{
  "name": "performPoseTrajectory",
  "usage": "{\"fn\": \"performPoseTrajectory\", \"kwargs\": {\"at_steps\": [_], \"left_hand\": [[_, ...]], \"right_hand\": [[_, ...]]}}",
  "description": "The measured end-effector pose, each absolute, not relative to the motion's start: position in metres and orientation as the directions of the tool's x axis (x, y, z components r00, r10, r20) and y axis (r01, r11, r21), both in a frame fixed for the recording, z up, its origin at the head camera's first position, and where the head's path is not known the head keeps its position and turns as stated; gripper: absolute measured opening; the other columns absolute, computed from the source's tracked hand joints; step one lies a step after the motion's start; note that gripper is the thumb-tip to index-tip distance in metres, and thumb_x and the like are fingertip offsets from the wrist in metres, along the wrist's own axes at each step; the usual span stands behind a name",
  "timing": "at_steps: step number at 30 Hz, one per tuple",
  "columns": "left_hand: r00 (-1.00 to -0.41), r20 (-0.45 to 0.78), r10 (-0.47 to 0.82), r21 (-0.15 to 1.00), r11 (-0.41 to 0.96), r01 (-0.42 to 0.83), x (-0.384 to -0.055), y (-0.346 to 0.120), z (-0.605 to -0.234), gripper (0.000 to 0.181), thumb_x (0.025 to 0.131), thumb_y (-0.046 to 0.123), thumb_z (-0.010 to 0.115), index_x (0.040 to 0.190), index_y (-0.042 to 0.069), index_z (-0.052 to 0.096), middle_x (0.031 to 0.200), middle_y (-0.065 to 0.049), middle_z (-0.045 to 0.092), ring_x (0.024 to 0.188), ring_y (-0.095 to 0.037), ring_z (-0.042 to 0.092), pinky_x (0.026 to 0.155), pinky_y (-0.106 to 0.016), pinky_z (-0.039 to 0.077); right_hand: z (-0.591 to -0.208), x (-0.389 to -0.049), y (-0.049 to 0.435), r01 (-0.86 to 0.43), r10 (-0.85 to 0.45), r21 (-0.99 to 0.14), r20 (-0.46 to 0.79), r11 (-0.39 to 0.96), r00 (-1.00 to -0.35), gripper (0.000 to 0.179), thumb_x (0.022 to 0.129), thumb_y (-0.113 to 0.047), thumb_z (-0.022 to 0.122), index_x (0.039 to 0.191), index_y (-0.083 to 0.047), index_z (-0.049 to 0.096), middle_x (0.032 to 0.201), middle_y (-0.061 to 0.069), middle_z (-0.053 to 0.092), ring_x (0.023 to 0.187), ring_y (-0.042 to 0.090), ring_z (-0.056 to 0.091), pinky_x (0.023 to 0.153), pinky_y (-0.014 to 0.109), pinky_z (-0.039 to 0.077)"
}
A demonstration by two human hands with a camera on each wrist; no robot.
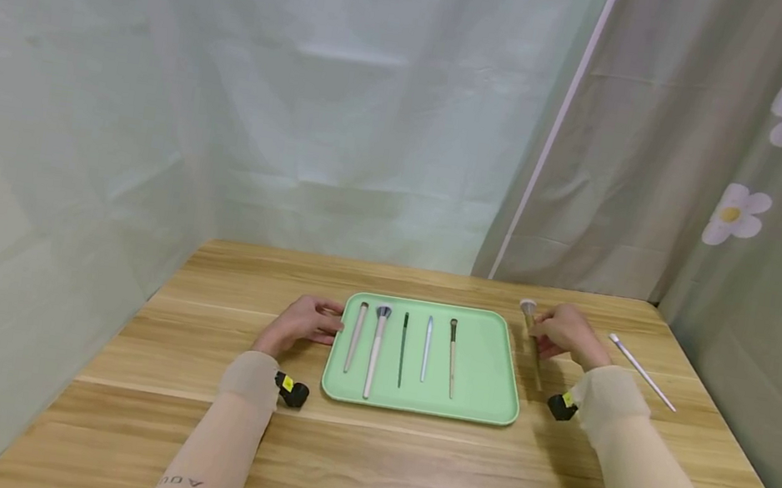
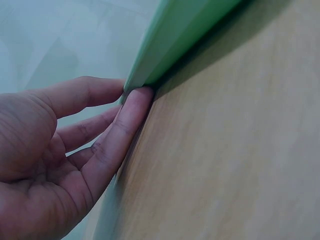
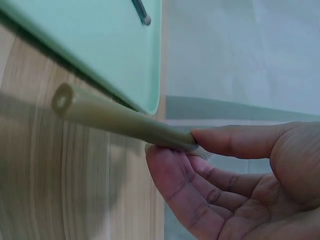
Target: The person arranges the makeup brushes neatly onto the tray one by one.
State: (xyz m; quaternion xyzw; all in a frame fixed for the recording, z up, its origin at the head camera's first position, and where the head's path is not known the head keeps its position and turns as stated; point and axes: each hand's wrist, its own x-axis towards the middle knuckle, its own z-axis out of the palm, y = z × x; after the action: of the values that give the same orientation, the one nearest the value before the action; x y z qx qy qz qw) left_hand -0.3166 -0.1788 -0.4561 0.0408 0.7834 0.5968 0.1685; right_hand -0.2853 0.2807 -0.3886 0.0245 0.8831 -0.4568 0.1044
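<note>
A light green tray [image 1: 486, 372] lies on the wooden table with several makeup brushes side by side on it, among them a thick white-handled one [image 1: 374, 359] and a thin dark one [image 1: 401, 355]. At the tray's left edge, my left hand [image 1: 304, 320] pinches the rim [image 2: 142, 65] between thumb and fingers. My right hand [image 1: 565, 334] holds a makeup brush [image 1: 529, 315] with a tan handle, right of the tray. In the right wrist view its handle end [image 3: 95, 111] points toward the camera, thumb and fingertips gripping it near the bristles, which are mostly hidden.
Another makeup brush [image 1: 643, 373] with a pale handle lies on the table [image 1: 386, 479] to the right of my right hand. Grey-green curtains [image 1: 366, 105] hang behind the table and along its sides.
</note>
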Motion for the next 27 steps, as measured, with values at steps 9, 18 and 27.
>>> {"fn": "performPoseTrajectory", "kwargs": {"at_steps": [9,18,27], "left_hand": [[-0.942,-0.206,0.265,0.949,0.289,-0.126,-0.317,-0.179,-0.457,0.049,0.099,0.001,0.068,0.144,-0.010,0.053,0.127,-0.027,0.065,0.092,-0.020,0.073,0.081,-0.034,0.063],[-0.943,-0.204,0.262,0.948,0.293,-0.123,-0.316,-0.178,-0.457,0.048,0.099,0.002,0.068,0.143,-0.010,0.053,0.126,-0.026,0.066,0.092,-0.020,0.073,0.082,-0.035,0.063],[-0.945,-0.205,0.255,0.948,0.293,-0.126,-0.315,-0.178,-0.457,0.048,0.098,0.001,0.069,0.143,-0.010,0.054,0.126,-0.027,0.066,0.091,-0.020,0.073,0.080,-0.034,0.063]], "right_hand": [[-0.394,-0.286,0.259,0.123,-0.090,-0.818,-0.208,0.562,-0.974,0.022,0.097,0.001,0.065,0.112,0.017,0.063,0.077,0.015,0.068,0.063,0.017,0.067,0.063,0.036,0.064],[-0.401,-0.287,0.241,0.117,-0.121,-0.812,-0.224,0.572,-0.967,0.016,0.095,0.001,0.065,0.104,0.014,0.063,0.073,0.014,0.067,0.059,0.018,0.068,0.061,0.036,0.064],[-0.405,-0.287,0.225,0.133,-0.143,-0.825,-0.249,0.549,-0.958,0.016,0.096,0.003,0.066,0.104,0.016,0.061,0.072,0.018,0.068,0.055,0.020,0.068,0.059,0.037,0.063]]}}
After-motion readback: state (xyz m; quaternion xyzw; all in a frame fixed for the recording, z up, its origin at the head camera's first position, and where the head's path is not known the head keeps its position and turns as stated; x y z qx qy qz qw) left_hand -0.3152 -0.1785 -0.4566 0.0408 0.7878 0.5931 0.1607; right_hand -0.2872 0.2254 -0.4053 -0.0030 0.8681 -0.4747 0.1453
